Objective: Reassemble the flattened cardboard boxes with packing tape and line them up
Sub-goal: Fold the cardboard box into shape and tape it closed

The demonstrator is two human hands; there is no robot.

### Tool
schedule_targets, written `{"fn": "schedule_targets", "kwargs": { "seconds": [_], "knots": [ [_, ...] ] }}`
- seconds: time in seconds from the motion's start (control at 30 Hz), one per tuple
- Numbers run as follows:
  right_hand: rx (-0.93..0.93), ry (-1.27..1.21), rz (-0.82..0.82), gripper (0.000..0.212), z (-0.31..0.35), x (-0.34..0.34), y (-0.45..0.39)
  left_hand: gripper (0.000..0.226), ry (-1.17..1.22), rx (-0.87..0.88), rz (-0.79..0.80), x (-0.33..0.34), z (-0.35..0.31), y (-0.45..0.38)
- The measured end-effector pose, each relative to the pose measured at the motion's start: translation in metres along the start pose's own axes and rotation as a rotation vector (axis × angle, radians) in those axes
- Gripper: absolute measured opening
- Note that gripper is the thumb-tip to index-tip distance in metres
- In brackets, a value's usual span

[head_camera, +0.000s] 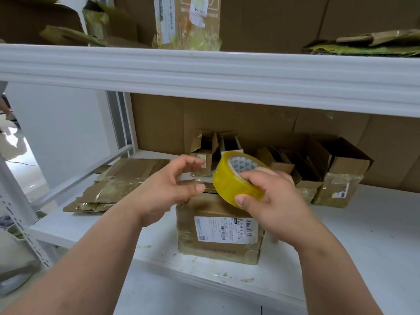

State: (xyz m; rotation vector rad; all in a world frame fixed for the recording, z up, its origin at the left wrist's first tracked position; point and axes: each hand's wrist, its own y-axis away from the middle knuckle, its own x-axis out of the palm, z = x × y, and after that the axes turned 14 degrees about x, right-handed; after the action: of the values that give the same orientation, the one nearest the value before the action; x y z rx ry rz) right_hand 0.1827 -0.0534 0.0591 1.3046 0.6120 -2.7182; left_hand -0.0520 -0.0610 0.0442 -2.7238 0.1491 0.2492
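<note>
A small brown cardboard box [218, 244] with a white shipping label stands near the front edge of the white shelf [368, 237]. My right hand [270, 196] grips a yellowish roll of packing tape [229, 180] just above the box's top right. My left hand [168, 187] hovers over the box's top left, fingers curled and apart; whether it pinches the tape's clear end I cannot tell. A pile of flattened boxes [116, 185] lies to the left. Several assembled boxes [318, 171] stand in a row at the back.
An upper shelf beam [204, 71] crosses overhead, with more cardboard [188, 21] above it. A cardboard sheet [159, 123] lines the back wall. The rack's perforated post [20, 226] stands at the left, and the shelf's front lip runs below the box.
</note>
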Motion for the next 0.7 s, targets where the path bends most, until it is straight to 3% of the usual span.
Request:
{"fn": "schedule_targets", "kwargs": {
  "seconds": [0.13,0.27,0.43,0.5,0.7],
  "knots": [
    [-0.017,-0.029,0.085,0.025,0.010,0.010,-0.005,0.025,0.018,-0.010,-0.119,-0.001,0.005,-0.001],
    [-0.050,-0.078,0.135,0.035,0.013,0.014,-0.012,0.005,-0.044,-0.055,-0.199,-0.004,0.009,0.000],
    [-0.055,-0.144,0.170,0.038,0.002,0.014,-0.020,0.022,0.107,-0.065,-0.286,-0.007,0.004,0.002],
    [-0.064,-0.149,0.184,0.027,0.000,0.015,-0.024,0.028,0.100,-0.062,-0.301,-0.006,0.004,0.001],
    [-0.063,-0.093,0.198,0.024,-0.009,0.015,-0.035,0.031,0.121,-0.063,-0.353,0.000,0.005,-0.003]
  ]
}}
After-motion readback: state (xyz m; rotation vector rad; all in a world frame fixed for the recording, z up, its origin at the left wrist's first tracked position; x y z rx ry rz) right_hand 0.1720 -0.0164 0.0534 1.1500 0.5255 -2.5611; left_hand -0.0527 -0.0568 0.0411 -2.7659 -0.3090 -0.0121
